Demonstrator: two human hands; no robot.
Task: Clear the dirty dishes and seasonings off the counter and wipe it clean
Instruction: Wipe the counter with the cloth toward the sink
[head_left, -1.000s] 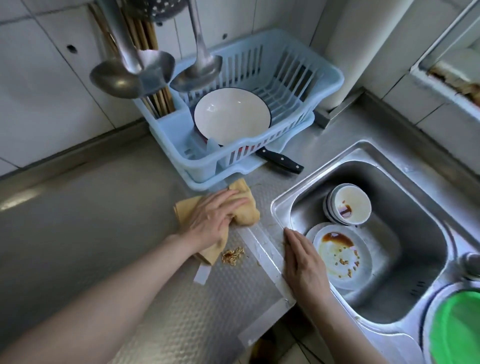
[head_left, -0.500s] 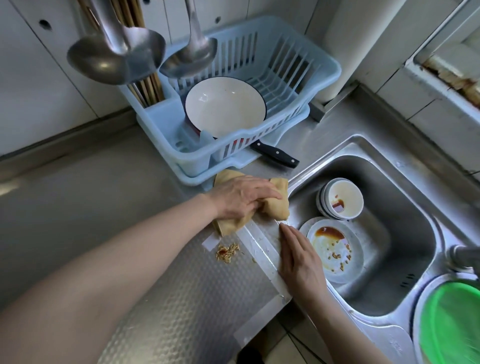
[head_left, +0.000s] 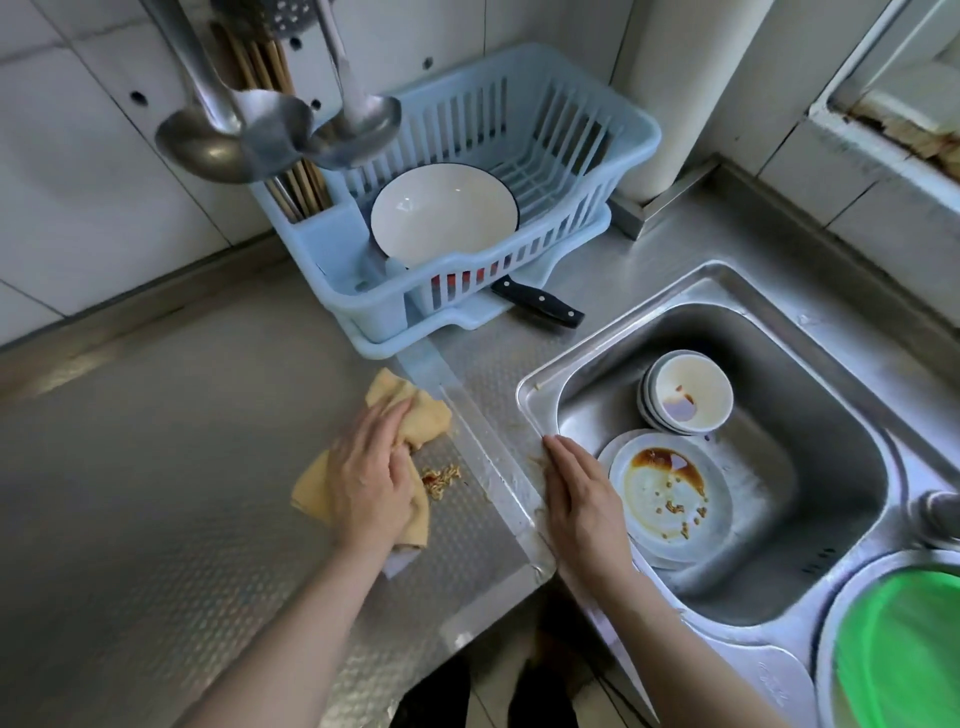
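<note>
My left hand (head_left: 370, 475) presses flat on a tan cloth (head_left: 415, 413) on the steel counter (head_left: 156, 441). A small pile of food scraps (head_left: 441, 479) lies just right of that hand. My right hand (head_left: 582, 501) rests flat, fingers together, on the left rim of the sink (head_left: 810, 364), holding nothing. Inside the sink lie a dirty white plate (head_left: 670, 493) with brown sauce and crumbs, and a stack of small stained bowls (head_left: 688, 392).
A light blue dish rack (head_left: 613, 150) with a white bowl (head_left: 444, 213) and chopsticks stands at the back. A black-handled knife (head_left: 540, 302) lies beside it. Ladles (head_left: 234, 135) hang overhead. A green basin (head_left: 904, 649) sits at the lower right.
My left hand has dragged the cloth back from the sink edge, left and toward me, to the left of the scraps. My right hand stays on the sink rim.
</note>
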